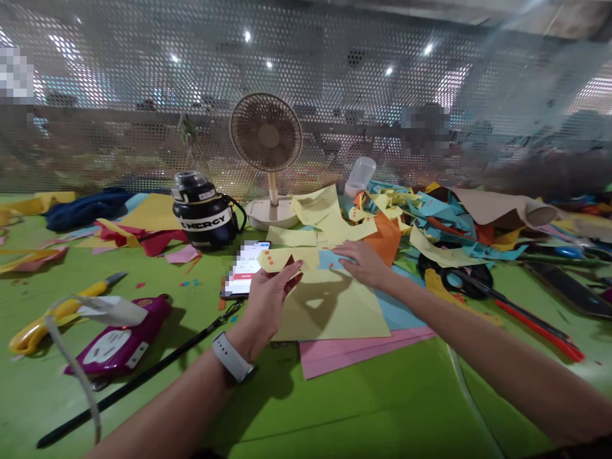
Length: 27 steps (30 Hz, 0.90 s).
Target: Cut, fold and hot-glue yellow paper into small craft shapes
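My left hand (270, 296), with a pale watch band at the wrist, pinches a yellow paper strip (275, 260) that carries small orange marks. My right hand (366, 262) is stretched out with its fingers apart, at the edge of a small blue paper piece (329, 260) with a few orange specks. I cannot tell how firmly it touches the piece. Beneath both hands lies a large yellow sheet (344, 312), crossed by the hands' shadows. Blue paper (401, 306) and pink paper (354, 354) stick out from under it.
A lit phone (246, 271), a black jug (203, 213) and a small fan (268, 137) stand beyond my left hand. Paper scraps (440, 213) heap at the right, near a red-handled cutter (535, 328). At the left are a purple power strip (119, 341) and a yellow-handled cutter (67, 312).
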Available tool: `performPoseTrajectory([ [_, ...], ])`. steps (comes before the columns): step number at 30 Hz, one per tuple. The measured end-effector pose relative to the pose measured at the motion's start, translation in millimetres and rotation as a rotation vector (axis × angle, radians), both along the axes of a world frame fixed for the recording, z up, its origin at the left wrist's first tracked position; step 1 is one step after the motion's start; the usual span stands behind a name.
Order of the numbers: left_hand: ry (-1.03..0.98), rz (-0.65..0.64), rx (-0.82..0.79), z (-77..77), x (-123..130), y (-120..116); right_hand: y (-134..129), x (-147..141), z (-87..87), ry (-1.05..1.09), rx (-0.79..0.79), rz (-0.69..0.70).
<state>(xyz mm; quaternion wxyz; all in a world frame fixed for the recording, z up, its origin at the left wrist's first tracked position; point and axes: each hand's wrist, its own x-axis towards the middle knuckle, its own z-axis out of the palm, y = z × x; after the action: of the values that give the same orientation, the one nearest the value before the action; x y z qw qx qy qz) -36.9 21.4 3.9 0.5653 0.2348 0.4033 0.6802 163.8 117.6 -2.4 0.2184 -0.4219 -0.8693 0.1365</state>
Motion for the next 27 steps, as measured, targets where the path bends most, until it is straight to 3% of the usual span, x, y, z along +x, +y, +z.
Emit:
performPoseTrajectory([
  [6,0.003,-0.018,-0.015,2.0,2,-2,-21,-2,-2.1,-0.340,0.066,0.004],
  [14,0.024,-0.023,-0.032,1.8,4,-2,-23,-7,-2.5,-0.240,-0.029,0.014],
  [20,0.018,-0.005,-0.079,1.8,6,-4,-19,15,18.7,0.262,-0.343,-0.072],
  [27,0.024,-0.025,-0.118,4.4,9,-6,-44,45,41.1,1.049,-0.952,-0.089],
])
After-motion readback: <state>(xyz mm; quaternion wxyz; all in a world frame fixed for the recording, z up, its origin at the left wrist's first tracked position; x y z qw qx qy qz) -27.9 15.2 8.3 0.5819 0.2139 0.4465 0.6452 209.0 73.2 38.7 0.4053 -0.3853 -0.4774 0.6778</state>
